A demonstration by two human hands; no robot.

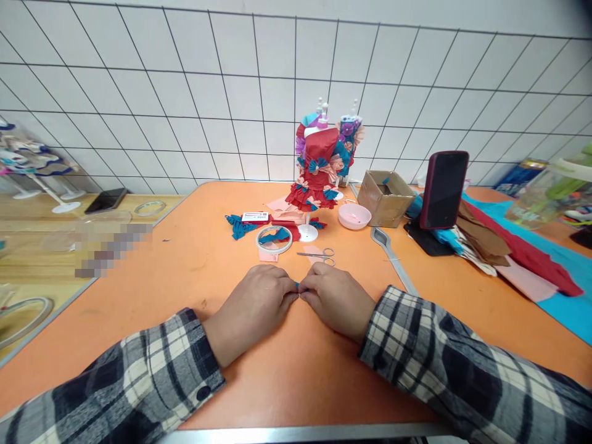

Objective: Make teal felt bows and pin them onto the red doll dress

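Note:
My left hand and my right hand meet low over the orange table, fingertips pinched and nearly touching. Between them shows a tiny bit of a blue crepe paper piece; my fingers hide most of it. Just beyond lie small scissors on a scrap of pink paper, and a roll of white tape with a blue piece lying in its ring. Behind these, a miniature dress form wears a red dress with blue and pink bows.
A pink bowl, a cardboard box and a grey strap-like strip are at right. A phone stands upright near coloured paper sheets. Blue scraps and a small white-and-red box lie left of the dress form. A tiled wall rises behind.

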